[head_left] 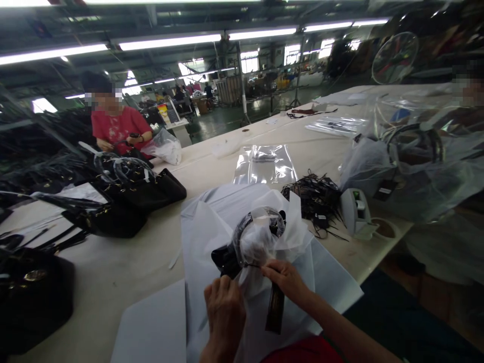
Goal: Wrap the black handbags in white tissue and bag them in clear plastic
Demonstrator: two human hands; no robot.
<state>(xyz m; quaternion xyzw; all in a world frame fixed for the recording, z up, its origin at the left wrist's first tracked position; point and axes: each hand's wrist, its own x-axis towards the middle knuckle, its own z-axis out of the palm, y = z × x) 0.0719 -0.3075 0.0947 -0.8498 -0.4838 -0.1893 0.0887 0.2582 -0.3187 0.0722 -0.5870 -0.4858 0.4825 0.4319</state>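
Right hand [285,280]: fingers pinched shut on a thin dark cord [252,265], which runs crosswise, leftward from my fingertips to the near foot of the plastic-wrapped handle [239,234]. The handle arches just beyond my fingers, over white wrapping [212,212] on the tabletop [151,267]. Brown tag [275,310] hangs under my right hand, long axis toward me. Left hand [226,305]: fingers curled, can't tell what's in them. Right is nearer the cord.
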